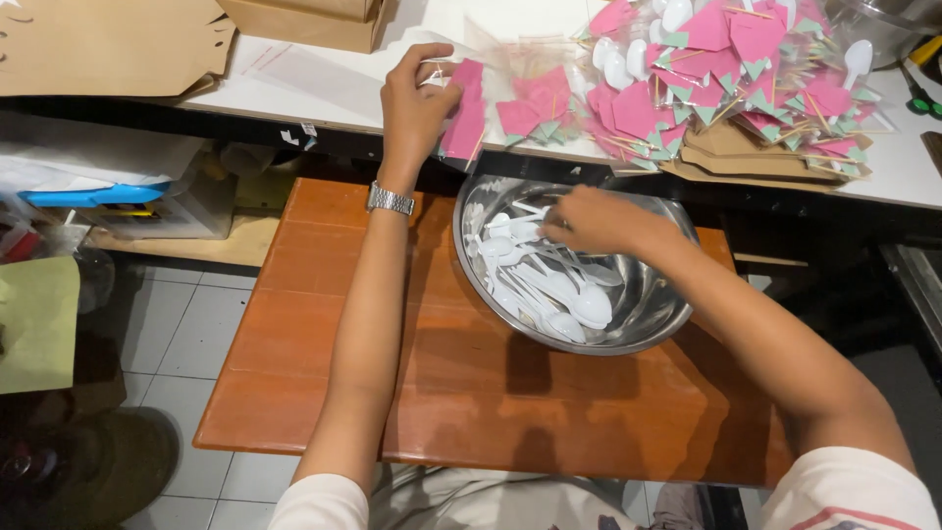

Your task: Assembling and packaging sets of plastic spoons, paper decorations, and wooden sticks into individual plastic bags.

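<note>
My left hand [416, 100] holds a clear plastic sleeve with a pink napkin [465, 110] inside, at the front edge of the white table [324, 93]. A metal watch sits on that wrist. My right hand [597, 218] reaches into a steel bowl [648, 329] on an orange wooden board [471, 393], fingers closing on the white plastic spoons [545, 280] piled inside. Whether one spoon is gripped is hard to see.
A heap of packed sleeves with pink napkins, green tags, spoons and toothpicks [726, 79] covers the table at right, over brown paper bags [746, 157]. Cardboard boxes [118, 39] stand at the back left. A shelf with a blue item [93, 193] is at the left, above tiled floor.
</note>
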